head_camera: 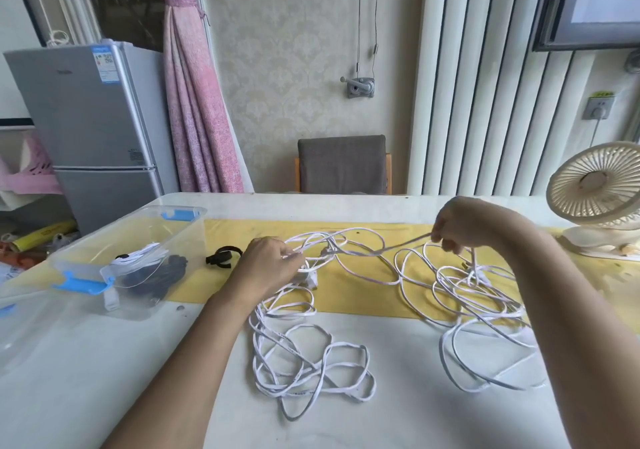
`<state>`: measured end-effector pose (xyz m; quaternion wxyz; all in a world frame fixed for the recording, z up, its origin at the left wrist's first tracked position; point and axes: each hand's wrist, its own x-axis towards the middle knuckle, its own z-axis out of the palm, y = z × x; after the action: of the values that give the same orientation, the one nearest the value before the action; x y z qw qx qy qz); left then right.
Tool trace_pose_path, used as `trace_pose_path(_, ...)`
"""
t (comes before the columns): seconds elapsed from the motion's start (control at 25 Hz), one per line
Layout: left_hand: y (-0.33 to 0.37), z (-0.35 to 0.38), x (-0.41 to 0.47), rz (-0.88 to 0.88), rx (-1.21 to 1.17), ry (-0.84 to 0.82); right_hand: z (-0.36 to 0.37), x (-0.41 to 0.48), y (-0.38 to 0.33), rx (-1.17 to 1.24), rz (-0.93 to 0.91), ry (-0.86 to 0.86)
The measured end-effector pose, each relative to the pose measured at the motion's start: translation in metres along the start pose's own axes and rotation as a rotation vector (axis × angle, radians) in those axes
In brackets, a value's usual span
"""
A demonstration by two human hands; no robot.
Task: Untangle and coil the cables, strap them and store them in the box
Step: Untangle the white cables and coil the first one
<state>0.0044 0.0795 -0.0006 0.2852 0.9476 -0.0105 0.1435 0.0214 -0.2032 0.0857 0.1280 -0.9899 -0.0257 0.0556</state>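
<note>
Both left hand [273,261] and right hand [464,223] pinch cable [401,245]; box [180,240] near left edge.

We count what lies on one table [104,362] and stands around it.
We see two hands, the left hand [270,261] and the right hand [464,227]. White cable [301,392] lies in two heaps, with the second heap [444,344] on the right, and we cannot tell how many separate cables these make. There is one strap [221,257] and one box [180,237] with two blue latches [180,213], holding one white coil [138,254] and one black coil [162,273]. Beyond these are one fan [599,189], one fridge [93,119], one chair [341,164], one curtain [197,102] and one socket [598,107].
</note>
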Motion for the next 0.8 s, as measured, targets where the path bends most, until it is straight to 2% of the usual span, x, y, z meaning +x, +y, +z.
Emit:
trace_pose_path(0.08, 0.007, 0.003, -0.001, 0.074, 0.014, -0.080, 0.009, -0.006, -0.011, -0.071, -0.144, -0.141)
trace_pose_path(0.2, 0.015, 0.007, -0.006, 0.199, -0.002, -0.082, 0.023, -0.013, -0.029, -0.140, -0.331, -0.242)
trace_pose_path(0.28, 0.018, 0.010, -0.009, 0.174, -0.046, -0.087, 0.032, -0.015, -0.039, -0.141, -0.385, -0.289)
trace_pose_path(0.48, 0.014, 0.017, -0.009, 0.081, 0.047, -0.082, 0.046, -0.027, -0.059, -0.130, -0.414, -0.370)
trace_pose_path(0.6, 0.012, 0.018, -0.008, 0.043, 0.080, -0.151, 0.054, -0.032, -0.068, -0.212, -0.474, -0.480)
trace_pose_path(0.68, 0.012, 0.019, -0.008, 0.022, 0.087, -0.150, 0.069, -0.030, -0.077, -0.271, -0.443, -0.534)
trace_pose_path(0.8, 0.008, 0.020, -0.007, -0.009, 0.067, -0.132, 0.087, -0.023, -0.082, -0.276, -0.409, -0.380)
